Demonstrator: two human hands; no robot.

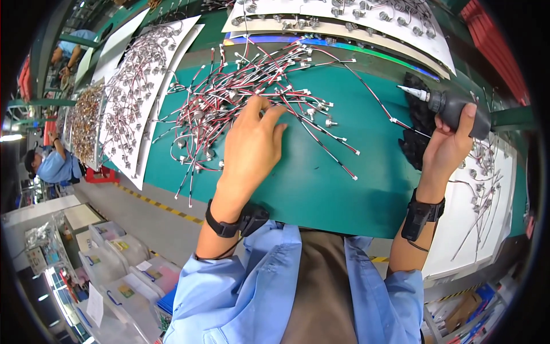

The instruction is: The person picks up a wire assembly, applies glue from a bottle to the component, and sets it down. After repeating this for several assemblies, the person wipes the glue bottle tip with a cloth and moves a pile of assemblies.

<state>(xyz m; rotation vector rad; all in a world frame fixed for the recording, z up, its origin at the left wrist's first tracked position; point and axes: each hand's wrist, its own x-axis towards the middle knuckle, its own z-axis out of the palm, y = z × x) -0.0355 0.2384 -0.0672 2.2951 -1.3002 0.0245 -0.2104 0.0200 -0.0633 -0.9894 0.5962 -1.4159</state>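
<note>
A tangled pile of red, black and white wire leads (252, 74) with small white connectors and round metal parts lies on the green mat (321, 195). My left hand (255, 137) reaches over the near side of the pile, fingers bent and touching the wires. A gap shows between its thumb and index finger, and I see nothing held there. At the right, my right hand (450, 140) is closed around a black squeeze bottle (467, 112). Its white pointed nozzle tilts up toward the left. One long wire lead runs from the pile toward this hand.
White boards with wired parts lie at the left (129, 94), far side (395, 11) and right (481, 223). Black crumpled material (413, 123) sits beside the bottle. Clear plastic bins (123, 286) stand on the lower left. Another person (54, 163) works at the far left.
</note>
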